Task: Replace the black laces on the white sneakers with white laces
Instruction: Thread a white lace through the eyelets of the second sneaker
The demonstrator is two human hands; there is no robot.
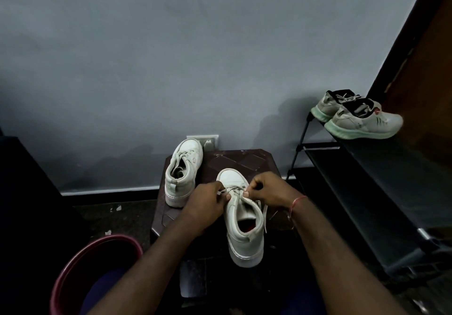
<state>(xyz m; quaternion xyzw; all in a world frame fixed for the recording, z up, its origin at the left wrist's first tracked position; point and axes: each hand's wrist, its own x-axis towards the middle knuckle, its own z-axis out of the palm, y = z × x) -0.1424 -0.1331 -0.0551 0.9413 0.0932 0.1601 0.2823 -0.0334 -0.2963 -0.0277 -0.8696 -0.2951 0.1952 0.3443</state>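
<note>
Both hands pinch the white lace (235,189) over the near sneaker (242,219): left hand (205,206), right hand (268,190). Second sneaker (183,171) stands just left.

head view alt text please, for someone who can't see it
A person's left hand and right hand each pinch a white lace over the front eyelets of a white sneaker on a small dark table. A second white sneaker with white laces stands further left, near the wall.
</note>
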